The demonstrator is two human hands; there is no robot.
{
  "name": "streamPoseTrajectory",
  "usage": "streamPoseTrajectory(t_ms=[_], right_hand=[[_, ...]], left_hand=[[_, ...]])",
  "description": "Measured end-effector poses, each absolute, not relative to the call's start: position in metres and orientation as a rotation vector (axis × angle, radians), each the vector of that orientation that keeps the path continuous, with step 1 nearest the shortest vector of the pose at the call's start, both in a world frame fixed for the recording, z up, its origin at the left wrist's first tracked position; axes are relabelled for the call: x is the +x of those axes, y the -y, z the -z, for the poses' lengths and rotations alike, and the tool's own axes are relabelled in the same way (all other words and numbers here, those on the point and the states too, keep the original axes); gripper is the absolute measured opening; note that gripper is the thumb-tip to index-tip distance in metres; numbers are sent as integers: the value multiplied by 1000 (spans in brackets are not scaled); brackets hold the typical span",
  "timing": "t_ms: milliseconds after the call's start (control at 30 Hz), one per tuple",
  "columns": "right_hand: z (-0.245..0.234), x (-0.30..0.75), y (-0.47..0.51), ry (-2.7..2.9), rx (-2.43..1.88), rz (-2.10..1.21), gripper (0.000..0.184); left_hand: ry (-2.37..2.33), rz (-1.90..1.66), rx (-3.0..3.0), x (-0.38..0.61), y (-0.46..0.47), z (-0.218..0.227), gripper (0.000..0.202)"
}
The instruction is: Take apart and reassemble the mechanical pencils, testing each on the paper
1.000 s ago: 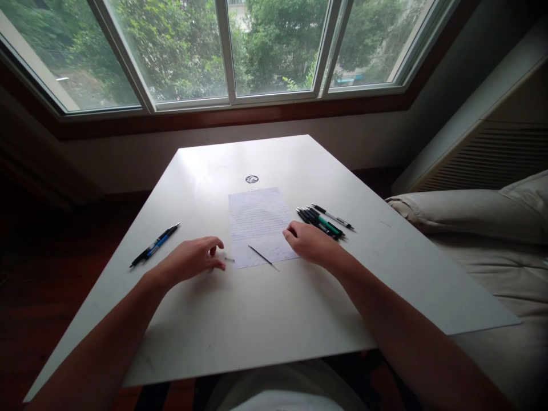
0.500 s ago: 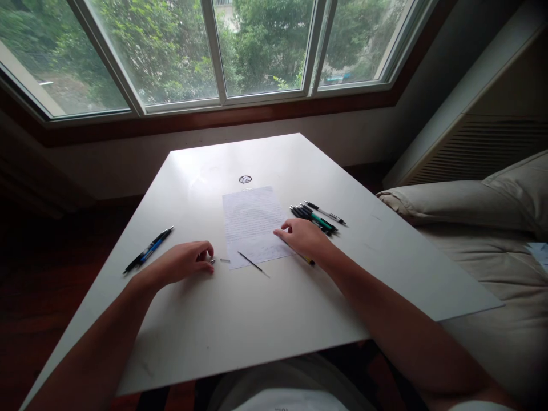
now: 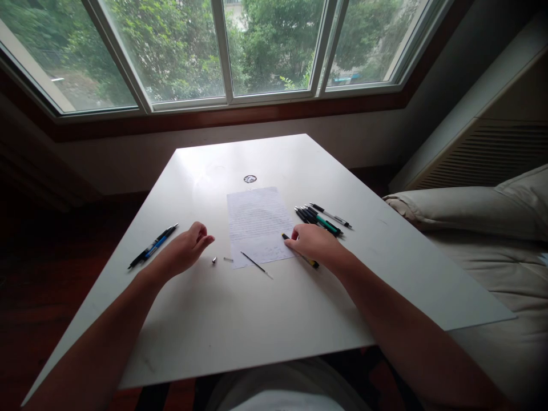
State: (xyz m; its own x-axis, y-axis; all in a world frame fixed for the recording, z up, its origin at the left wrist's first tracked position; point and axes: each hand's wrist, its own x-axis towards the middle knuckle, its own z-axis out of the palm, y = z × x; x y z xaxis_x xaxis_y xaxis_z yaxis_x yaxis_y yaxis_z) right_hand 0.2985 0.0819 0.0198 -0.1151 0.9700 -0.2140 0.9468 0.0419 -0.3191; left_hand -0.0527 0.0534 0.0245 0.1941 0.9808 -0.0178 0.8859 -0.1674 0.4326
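My left hand hovers over the left part of the table, fingers loosely curled, the thumb apart from them and nothing seen in the grasp. Just right of and below it lie a small silver pen tip and a tiny spring. A thin ink refill rests slantwise across the lower edge of a written sheet of paper. At the paper's right edge, my right hand has its thumb and fingers closed around a black and yellow pen barrel; the hand covers its middle.
Two pens, one with blue, lie at the left of the white table. Several black and green pens and a white-and-black pen lie right of the paper. A round emblem is beyond it. A sofa stands at right.
My left hand has let go of the silver pen tip, leaving it on the table, and has moved up and away. My right hand has closed on the barrel, whose upper end now shows.
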Motion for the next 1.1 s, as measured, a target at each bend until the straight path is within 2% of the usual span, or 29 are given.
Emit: streamPoseTrajectory(t_ms=[167,233,367,467,567,667,867,1000,1100], right_hand=[[-25,283,-72,2124,-1884,-557,26],[-26,272,-62,2059,-1642,-748,29],[-22,246,-37,1766,-1124,-1363,33],[-18,231,-24,1602,-865,-1577,34],[-17,229,-23,1567,-745,-1671,38],[-19,237,-31,1687,-884,-1489,47],[-18,247,-32,2392,-1230,-518,36],[-18,241,-23,2629,-1319,-324,23],[-20,239,-20,2722,-1366,-291,20]], left_hand=[[-1692,-596,2282,-42,-43,-40,36],[-1588,-584,2327,-33,-34,-42,35],[-1341,-401,2360,-8,-16,-38,26],[-1163,-309,2320,10,-4,-33,27],[-1088,-339,2289,17,0,-32,13],[-1162,-363,2234,14,-3,-33,19],[-1277,-514,2275,2,-13,-23,23],[-1267,-652,2434,-1,-15,-15,18],[-1227,-744,2506,-2,-14,-13,13]])
